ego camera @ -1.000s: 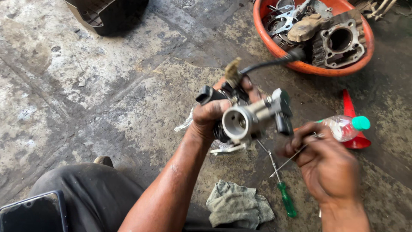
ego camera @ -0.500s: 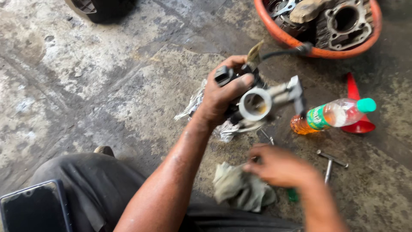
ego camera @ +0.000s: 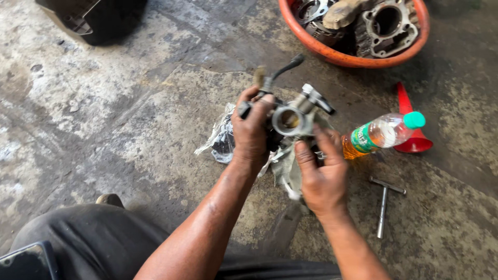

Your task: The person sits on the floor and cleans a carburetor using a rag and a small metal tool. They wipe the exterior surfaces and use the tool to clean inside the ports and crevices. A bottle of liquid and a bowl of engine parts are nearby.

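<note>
A: What is nearest?
B: Dark trousers (ego camera: 104, 243), then two forearms reaching to the carburettor (ego camera: 290, 120), held above the floor (ego camera: 104, 129).
A: The hands?
B: The left hand (ego camera: 252, 129) has its grip clamped on the carburettor's left side. The right hand (ego camera: 320, 173) touches it from below, fingers loosely curled around a rag (ego camera: 288, 166).
A: Beyond?
B: Right of the carburettor lie a bottle (ego camera: 381, 134), a red funnel (ego camera: 410, 129) and a T-wrench (ego camera: 384, 199); farther off, an orange basin (ego camera: 358, 54) of engine parts.
</note>
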